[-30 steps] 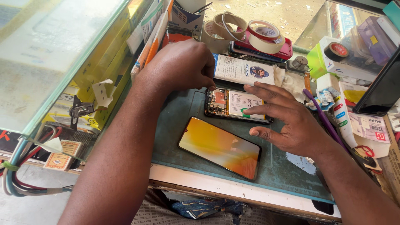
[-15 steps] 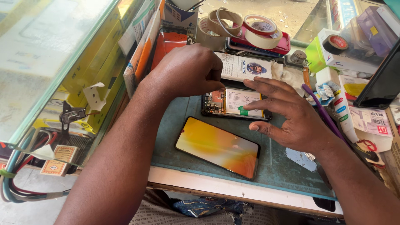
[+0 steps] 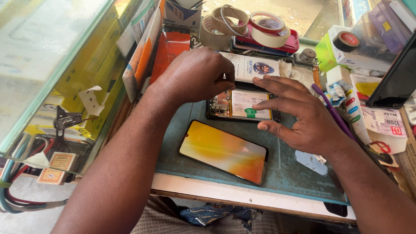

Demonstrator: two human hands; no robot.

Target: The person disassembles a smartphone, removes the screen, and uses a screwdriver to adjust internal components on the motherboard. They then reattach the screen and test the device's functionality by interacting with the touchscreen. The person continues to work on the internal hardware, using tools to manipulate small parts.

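Both hands are over an opened phone (image 3: 242, 105) that lies face down on the teal mat (image 3: 286, 169) covering the surface, its battery and circuit board exposed. The left hand (image 3: 197, 76) is curled at the phone's upper left edge, fingers bent down and pressing there; whether they pinch anything I cannot tell. The right hand (image 3: 299, 115) is spread flat, fingers extended and holding nothing, fingertips resting on the battery. Just in front of the phone lies a separate screen (image 3: 223, 151), glowing orange and yellow. Rolls of tape (image 3: 266, 28) sit at the back, a purple tool (image 3: 331, 113) beside the right hand.
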